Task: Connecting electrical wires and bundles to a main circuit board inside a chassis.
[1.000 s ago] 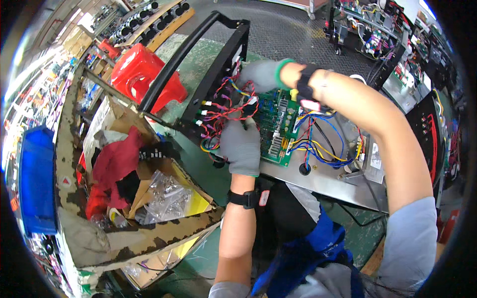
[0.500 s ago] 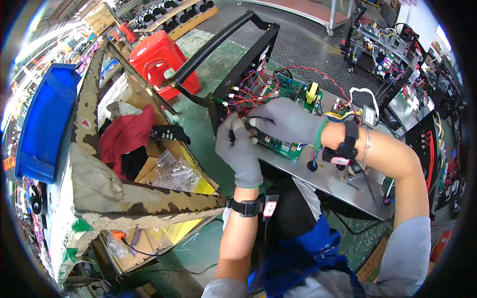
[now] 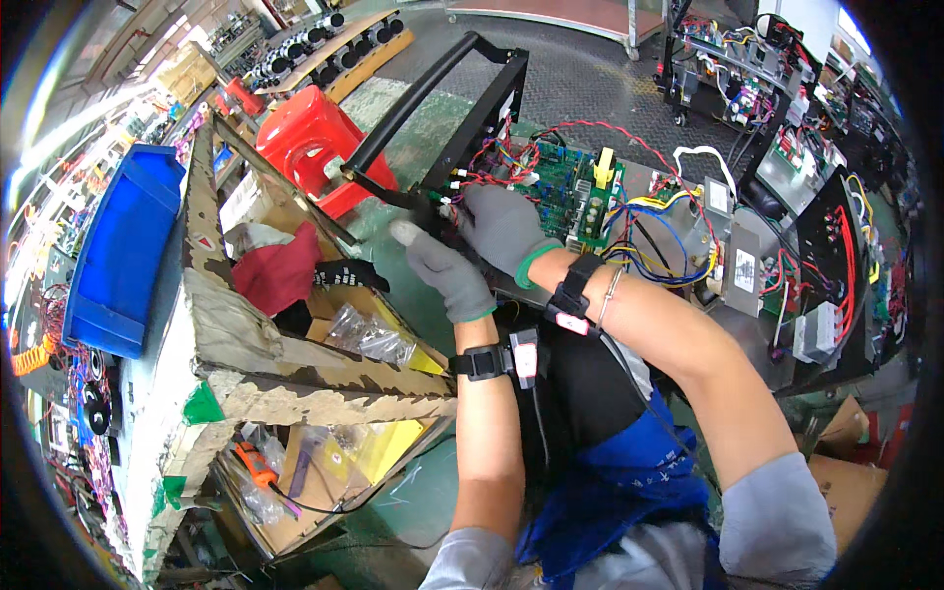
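Observation:
My left hand (image 3: 444, 273), in a grey glove, is at the lower end of the black front panel (image 3: 470, 147) of an electronic unit. Its visible fingers are stretched out and point up along the panel's outer side; I see nothing held in them. My right hand (image 3: 506, 234), also gloved, bends over the panel's inner side, close beside the left one. Its fingers curl down among wires, and their tips are hidden, so what they grip does not show. Red wires with white plugs (image 3: 497, 179) and a green circuit board (image 3: 562, 187) lie just beyond it.
A black handle (image 3: 403, 103) rises from the panel. Yellow and blue cables (image 3: 654, 221) and metal boxes (image 3: 744, 280) sit to the right. On the left are a worn bench frame (image 3: 315, 369), a blue bin (image 3: 123, 251) and a red stool (image 3: 313, 138). More opened units stand at far right.
My view has shifted. Both hands have moved left and down to the panel's lower end. The left hand's fingers, bent inward before, now stretch along the outer side; the right hand has followed.

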A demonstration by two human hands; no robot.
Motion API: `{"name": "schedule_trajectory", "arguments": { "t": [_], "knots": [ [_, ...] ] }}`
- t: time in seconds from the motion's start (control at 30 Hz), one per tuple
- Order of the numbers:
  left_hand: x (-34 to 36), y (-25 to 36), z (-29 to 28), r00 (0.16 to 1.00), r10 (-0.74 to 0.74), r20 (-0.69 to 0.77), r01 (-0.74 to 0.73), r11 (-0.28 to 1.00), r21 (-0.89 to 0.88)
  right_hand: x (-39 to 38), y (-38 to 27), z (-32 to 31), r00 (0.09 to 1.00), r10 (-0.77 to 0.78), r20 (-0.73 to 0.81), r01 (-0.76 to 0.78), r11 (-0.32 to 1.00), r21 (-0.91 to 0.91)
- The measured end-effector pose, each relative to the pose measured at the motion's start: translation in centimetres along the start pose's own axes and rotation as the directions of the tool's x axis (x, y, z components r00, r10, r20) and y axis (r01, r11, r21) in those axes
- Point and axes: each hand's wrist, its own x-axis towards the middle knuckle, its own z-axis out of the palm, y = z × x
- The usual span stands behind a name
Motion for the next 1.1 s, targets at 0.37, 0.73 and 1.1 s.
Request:
{"name": "schedule_trajectory", "arguments": {
  "t": [0.37,0.73,1.1],
  "knots": [
    [0.8,0.2,-0.7,0.991,-0.016,0.132,0.026,0.997,-0.071,0.1,0.1,1.2,0.991,0.077,0.112,-0.079,0.997,0.016],
    [0.6,-0.4,-0.7,0.982,-0.125,0.143,0.135,0.989,-0.067,0.4,2.1,2.9,0.999,-0.039,0.011,0.036,0.978,0.203],
    [0.9,-1.0,-1.0,0.984,-0.105,0.143,0.115,0.991,-0.066,0.6,2.0,3.1,0.984,-0.160,-0.082,0.164,0.985,0.044]
  ]
}}
